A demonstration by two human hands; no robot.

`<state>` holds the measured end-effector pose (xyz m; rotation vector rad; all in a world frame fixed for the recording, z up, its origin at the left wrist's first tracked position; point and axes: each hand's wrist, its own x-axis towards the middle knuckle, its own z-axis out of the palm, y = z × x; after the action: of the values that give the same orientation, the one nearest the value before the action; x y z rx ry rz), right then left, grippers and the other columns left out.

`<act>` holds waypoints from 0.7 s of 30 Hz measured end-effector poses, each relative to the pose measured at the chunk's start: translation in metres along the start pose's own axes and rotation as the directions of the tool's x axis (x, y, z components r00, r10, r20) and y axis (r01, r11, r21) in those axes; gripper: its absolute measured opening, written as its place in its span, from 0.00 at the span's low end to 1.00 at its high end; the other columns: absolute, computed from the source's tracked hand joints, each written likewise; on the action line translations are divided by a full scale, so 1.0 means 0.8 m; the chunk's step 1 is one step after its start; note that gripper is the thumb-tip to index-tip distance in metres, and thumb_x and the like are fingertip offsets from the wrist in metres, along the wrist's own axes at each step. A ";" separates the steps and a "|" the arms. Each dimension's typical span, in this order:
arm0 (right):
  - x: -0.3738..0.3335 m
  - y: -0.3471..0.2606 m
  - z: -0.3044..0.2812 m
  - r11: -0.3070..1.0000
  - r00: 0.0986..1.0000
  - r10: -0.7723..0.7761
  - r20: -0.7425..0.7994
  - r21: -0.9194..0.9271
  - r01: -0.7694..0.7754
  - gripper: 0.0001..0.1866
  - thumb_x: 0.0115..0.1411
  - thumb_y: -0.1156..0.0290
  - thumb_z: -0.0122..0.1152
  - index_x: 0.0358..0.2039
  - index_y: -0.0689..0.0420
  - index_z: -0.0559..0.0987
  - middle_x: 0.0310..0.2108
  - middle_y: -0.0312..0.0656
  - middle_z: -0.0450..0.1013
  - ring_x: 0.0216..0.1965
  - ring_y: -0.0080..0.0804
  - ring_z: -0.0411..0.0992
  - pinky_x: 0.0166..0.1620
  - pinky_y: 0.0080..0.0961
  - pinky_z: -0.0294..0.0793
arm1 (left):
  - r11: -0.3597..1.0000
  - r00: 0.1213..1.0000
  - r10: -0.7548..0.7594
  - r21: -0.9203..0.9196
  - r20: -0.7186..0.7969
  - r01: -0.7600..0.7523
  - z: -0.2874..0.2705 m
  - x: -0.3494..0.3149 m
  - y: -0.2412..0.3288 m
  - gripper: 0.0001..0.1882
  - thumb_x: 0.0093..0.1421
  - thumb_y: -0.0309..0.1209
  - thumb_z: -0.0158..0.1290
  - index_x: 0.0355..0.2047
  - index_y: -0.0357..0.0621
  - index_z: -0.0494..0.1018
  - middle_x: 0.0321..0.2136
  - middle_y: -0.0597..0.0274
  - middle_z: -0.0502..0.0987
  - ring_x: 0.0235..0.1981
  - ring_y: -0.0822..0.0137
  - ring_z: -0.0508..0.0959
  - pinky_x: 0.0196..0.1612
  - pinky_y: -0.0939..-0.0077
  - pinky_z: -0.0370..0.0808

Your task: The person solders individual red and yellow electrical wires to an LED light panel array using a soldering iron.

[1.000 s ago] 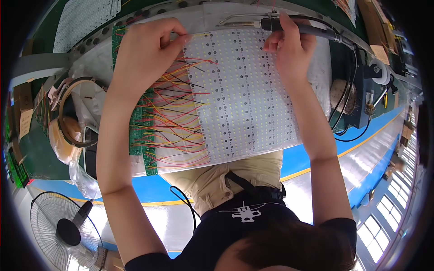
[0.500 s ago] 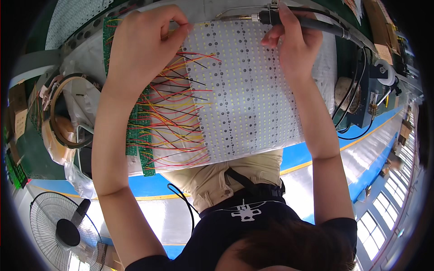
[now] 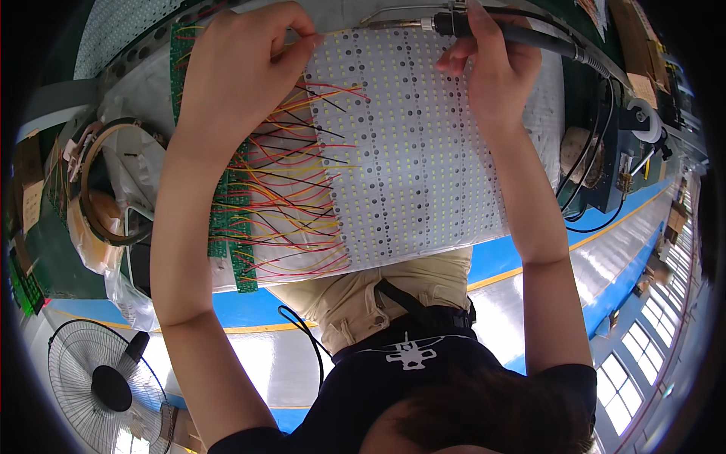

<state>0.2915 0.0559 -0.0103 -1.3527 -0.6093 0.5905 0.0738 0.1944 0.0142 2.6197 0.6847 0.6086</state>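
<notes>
My left hand [image 3: 249, 72] is at the far left edge of a pale panel [image 3: 446, 151] dotted with rows of small yellowish lamps and dark round spots. Its thumb and forefinger pinch a thin wire, most of it hidden by the fingers. Held in my right hand [image 3: 499, 79] is a soldering iron [image 3: 454, 25] with a thin metal tube alongside, lying level over the panel's far edge and pointing left towards my left fingertips. Red, black and yellow wires [image 3: 291, 189] fan from narrow green circuit boards [image 3: 243, 257] onto the panel's left side.
A tape-like ring [image 3: 89, 193] and clear plastic bags [image 3: 128, 291] are at the left. Black cables [image 3: 597, 151] hang beside a dark stand with a white spool [image 3: 643, 121] at the right. On the floor at lower left stands a fan [image 3: 110, 386].
Both hands and the soldering iron keep nearly the same place over the panel. The whole view has shifted slightly.
</notes>
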 end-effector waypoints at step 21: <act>0.003 0.004 0.001 0.999 0.999 -0.016 0.041 0.036 0.014 0.13 0.69 0.67 0.62 0.31 0.60 0.71 0.14 0.37 0.71 0.13 0.22 0.70 0.18 0.22 0.74 | 0.995 0.997 0.074 0.076 -0.025 -0.072 0.001 -0.002 -0.003 0.03 0.60 0.29 0.63 0.31 0.48 0.80 0.10 0.67 0.61 0.13 0.66 0.60 0.34 0.72 0.66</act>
<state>0.2927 0.0585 -0.0136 -1.3044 -0.6388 0.6155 0.0720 0.1956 0.0122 2.7205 0.6343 0.6540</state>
